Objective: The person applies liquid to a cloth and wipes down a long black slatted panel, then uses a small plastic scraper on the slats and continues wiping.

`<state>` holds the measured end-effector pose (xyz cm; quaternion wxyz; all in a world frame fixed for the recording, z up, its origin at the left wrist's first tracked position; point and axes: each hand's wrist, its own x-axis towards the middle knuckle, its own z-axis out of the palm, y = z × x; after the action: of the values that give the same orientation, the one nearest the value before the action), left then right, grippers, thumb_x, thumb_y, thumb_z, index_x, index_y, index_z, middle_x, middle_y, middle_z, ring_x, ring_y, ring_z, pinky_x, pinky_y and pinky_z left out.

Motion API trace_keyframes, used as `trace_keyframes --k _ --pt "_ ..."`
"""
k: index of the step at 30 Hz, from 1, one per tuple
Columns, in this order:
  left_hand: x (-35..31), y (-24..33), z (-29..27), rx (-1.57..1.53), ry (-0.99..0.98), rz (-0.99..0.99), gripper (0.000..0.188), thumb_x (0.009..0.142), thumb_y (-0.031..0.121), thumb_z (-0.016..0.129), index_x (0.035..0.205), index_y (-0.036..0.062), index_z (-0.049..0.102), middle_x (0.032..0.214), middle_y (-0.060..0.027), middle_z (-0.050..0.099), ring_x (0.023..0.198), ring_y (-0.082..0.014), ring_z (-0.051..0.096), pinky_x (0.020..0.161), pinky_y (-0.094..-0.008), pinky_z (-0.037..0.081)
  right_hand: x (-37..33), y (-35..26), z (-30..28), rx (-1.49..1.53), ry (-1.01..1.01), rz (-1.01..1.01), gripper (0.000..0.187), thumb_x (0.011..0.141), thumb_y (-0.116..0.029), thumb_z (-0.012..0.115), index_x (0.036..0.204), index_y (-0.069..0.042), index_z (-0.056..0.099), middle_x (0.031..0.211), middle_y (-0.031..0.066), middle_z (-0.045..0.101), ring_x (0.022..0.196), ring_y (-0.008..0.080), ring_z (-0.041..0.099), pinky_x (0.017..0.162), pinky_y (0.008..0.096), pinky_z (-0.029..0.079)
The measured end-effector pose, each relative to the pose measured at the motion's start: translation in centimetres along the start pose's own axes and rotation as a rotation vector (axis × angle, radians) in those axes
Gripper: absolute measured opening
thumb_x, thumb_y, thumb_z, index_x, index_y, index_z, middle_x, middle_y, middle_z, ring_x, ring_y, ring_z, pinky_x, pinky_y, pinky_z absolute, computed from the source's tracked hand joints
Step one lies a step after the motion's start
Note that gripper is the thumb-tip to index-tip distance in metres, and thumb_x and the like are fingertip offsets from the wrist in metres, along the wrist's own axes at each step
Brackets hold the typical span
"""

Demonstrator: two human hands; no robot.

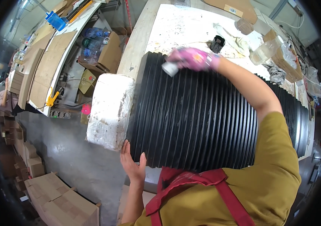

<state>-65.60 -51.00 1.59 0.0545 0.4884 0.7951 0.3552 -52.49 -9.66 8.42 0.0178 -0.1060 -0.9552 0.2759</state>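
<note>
A black pleated bellows (pixel 190 120) lies across the worktable before me, its ridges running from near to far. At its near left corner is my left hand (pixel 132 167), bare, with the fingers along the end and the thumb apart on the near side, gripping the edge. My right hand (pixel 194 59), in a pink patterned glove, is over the far left part of the ridges. It is closed on a small white piece (pixel 170 69), blurred, whose kind I cannot make out. A white wrapped block (pixel 111 111) abuts the bellows' left end.
The white-topped worktable (pixel 179 28) bears a dark cup-shaped thing (pixel 217 44), a clear plastic jug (pixel 264 52) and crumpled plastic (pixel 277 74). At left stands a bench with cardboard (pixel 51 58) and a yellow clamp (pixel 53 96). Cartons (pixel 62 199) stand low at left; a person (pixel 6 98) is beyond.
</note>
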Motion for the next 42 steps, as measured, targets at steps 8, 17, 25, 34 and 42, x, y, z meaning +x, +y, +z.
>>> trace_keyframes --k 8,17,25,34,42 --pt "-0.2 0.1 -0.1 -0.005 0.03 0.005 0.057 0.077 0.012 0.065 0.128 -0.0052 0.046 0.132 -0.0205 0.049 0.121 -0.0377 0.046 0.103 -0.0453 0.033 -4.3 -2.5 -0.7 -0.043 -0.022 -0.139 0.03 0.089 -0.016 0.057 0.118 -0.009 0.058 0.117 0.0109 0.06 0.103 0.0264 0.062 0.092 0.0383 0.052" --pt "-0.3 0.0 -0.2 0.049 0.024 -0.03 0.059 0.076 0.017 0.067 0.127 -0.0034 0.047 0.13 -0.0189 0.051 0.118 -0.037 0.049 0.1 -0.0438 0.036 3.1 -4.1 3.8 -0.362 0.03 -0.362 0.034 0.089 -0.017 0.058 0.121 -0.009 0.053 0.107 0.0119 0.061 0.094 0.024 0.064 0.08 0.0354 0.057" --pt "0.1 0.4 0.3 0.008 0.058 -0.024 0.058 0.077 0.021 0.069 0.126 -0.0018 0.05 0.123 -0.0194 0.049 0.111 -0.0375 0.05 0.092 -0.0441 0.041 5.7 -2.2 1.2 -0.16 0.134 0.001 0.03 0.091 -0.018 0.054 0.119 -0.009 0.056 0.101 0.0126 0.063 0.093 0.0248 0.064 0.08 0.0356 0.055" --pt "-0.6 0.6 -0.4 -0.04 0.067 -0.13 0.061 0.075 0.019 0.072 0.127 -0.0025 0.049 0.123 -0.0214 0.048 0.114 -0.0374 0.048 0.096 -0.0433 0.038 -1.0 -8.8 5.8 -0.071 -0.165 -0.511 0.037 0.08 -0.018 0.068 0.116 -0.012 0.059 0.105 0.0065 0.063 0.096 0.0215 0.064 0.087 0.039 0.052" --pt "-1.8 -0.9 -1.2 -0.208 0.005 -0.062 0.066 0.073 0.014 0.075 0.129 -0.0024 0.046 0.133 -0.0183 0.049 0.122 -0.0355 0.045 0.103 -0.0432 0.034 5.9 -6.0 4.7 -0.244 0.154 -0.13 0.027 0.086 -0.011 0.06 0.112 -0.006 0.058 0.101 0.0149 0.062 0.091 0.0259 0.065 0.076 0.0371 0.056"
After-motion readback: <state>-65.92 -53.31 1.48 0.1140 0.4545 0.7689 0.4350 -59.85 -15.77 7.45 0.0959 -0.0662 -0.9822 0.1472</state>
